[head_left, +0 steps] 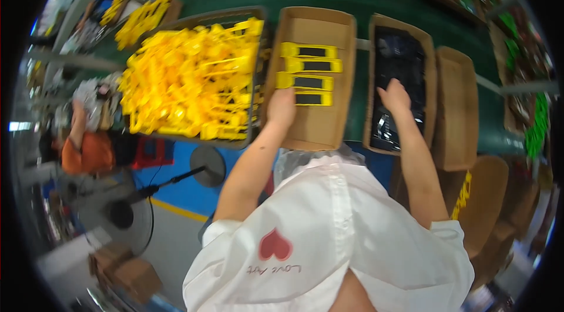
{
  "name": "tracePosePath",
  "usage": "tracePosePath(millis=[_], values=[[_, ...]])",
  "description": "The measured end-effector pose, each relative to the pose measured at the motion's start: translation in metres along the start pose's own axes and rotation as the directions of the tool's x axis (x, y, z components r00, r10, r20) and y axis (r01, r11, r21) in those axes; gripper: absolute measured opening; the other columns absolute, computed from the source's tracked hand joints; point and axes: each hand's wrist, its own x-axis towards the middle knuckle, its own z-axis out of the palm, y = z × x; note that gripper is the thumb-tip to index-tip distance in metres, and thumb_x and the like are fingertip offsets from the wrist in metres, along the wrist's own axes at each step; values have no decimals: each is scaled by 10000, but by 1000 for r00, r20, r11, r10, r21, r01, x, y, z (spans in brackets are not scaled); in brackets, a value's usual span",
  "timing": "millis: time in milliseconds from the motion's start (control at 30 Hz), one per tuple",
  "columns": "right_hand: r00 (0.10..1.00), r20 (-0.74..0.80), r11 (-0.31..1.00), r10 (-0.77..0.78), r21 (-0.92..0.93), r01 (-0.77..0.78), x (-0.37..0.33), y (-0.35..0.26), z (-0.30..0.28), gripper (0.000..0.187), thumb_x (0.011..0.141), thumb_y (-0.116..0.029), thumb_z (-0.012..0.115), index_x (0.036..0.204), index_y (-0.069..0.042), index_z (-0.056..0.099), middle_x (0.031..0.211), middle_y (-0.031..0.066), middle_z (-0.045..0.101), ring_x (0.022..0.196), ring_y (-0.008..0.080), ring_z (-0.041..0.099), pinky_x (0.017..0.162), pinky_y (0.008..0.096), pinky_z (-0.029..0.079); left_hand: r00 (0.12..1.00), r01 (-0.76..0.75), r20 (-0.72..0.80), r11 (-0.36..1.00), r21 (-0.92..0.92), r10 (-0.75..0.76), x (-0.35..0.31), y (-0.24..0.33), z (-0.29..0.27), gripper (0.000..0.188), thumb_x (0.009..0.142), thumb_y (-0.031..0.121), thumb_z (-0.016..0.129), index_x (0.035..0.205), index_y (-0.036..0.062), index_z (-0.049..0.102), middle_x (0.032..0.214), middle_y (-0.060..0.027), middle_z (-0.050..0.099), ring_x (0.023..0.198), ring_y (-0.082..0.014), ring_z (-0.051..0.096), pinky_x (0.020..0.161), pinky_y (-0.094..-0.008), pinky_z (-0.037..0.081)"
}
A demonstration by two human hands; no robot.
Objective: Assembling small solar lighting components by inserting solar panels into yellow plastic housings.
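Yellow frames [336, 66] sit by the left hand [281, 108], black pieces [401, 47] beneath the right hand [398, 99]; whether either's fingers [395, 84] grip, I can't tell.

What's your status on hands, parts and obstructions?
Left hand beside yellow pieces with dark panels in cardboard tray, grip unclear. Right hand at glossy black pieces in another tray, grip unclear. Tray walls stand between hands.

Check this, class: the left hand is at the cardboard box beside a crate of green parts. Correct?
Not quite: the head view shows yellow parts, not green, in the crate. The left hand is indeed at the cardboard box beside it.
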Motion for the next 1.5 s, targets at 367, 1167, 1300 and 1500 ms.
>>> tracePosePath(millis=[367,1167,1300,1500], values=[[998,45,998,-31,64,29,-36,76,-12,355,800,-341,517,767,9,473,758,247,531,761,417,509,628,451,397,828,54,-557,998,-33,-63,15,-41,-117,229,706,25,540,931,-5,507,921,-169,518,878,-325,470,773,-389,391],[877,290,353,-382,923,-152,-106,-53,-64,104,825,-114,533,775,-50,467,644,36,547,554,84,526,496,195,424,828,80,10,100,-992,-561,-40,23,-163,169,821,48,537,989,41,549,899,-27,547,784,-111,530,685,-212,434],[858,227,298,-461,950,-91,-103,-76,-70,68,842,-101,499,828,-44,464,708,46,561,617,87,543,556,198,440,869,256,450,-594,-762,-204,-41,41,-140,208,837,114,527,1020,21,493,940,-48,562,840,-120,555,744,-236,471],[778,347,225,-523,937,-267,-104,-81,-77,91,860,-136,485,886,-49,488,753,59,570,634,114,561,569,201,452,869,436,478,-652,-620,127,-44,71,-128,243,874,286,457,1029,101,488,1078,-72,489,916,-175,473,738,-298,444]])
